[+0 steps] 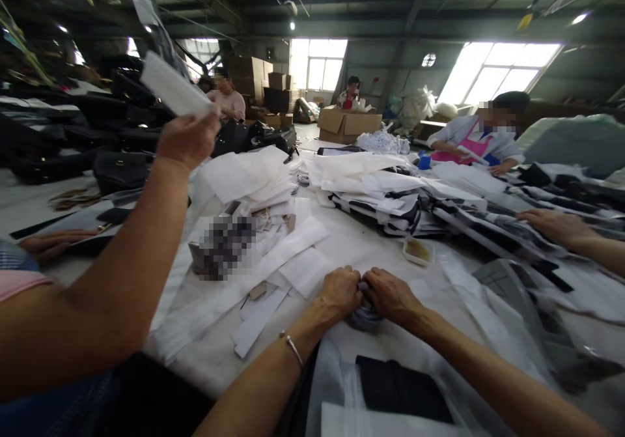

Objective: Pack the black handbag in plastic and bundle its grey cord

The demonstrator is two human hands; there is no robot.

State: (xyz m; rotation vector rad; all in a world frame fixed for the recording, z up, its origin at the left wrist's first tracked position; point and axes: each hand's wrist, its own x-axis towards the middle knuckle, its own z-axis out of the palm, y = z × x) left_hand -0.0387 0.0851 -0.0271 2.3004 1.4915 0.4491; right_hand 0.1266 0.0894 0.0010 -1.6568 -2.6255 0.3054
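Note:
At the middle of the table my left hand (342, 289) and my right hand (392, 296) meet, fingers curled and knuckles nearly touching. Both are closed at the top of a round grey coil (365, 318), which looks like a wound strap or tape; the fingertips are partly hidden. Closer to me, a flat black piece (400, 388) lies on clear plastic, with a white sheet (390, 422) in front of it. Cut white foam strips (305, 271) are scattered left of my hands. A small tray (418, 253) of yellowish stuff stands beyond my right hand.
A co-worker's arm (146, 248) at left raises a white foam sheet (173, 85). Another person's hand (556, 227) rests on black-and-white stacks (469, 219) at right. White sheets (244, 173) pile up ahead; black bags (122, 170) stand left. An open carton (349, 124) is behind.

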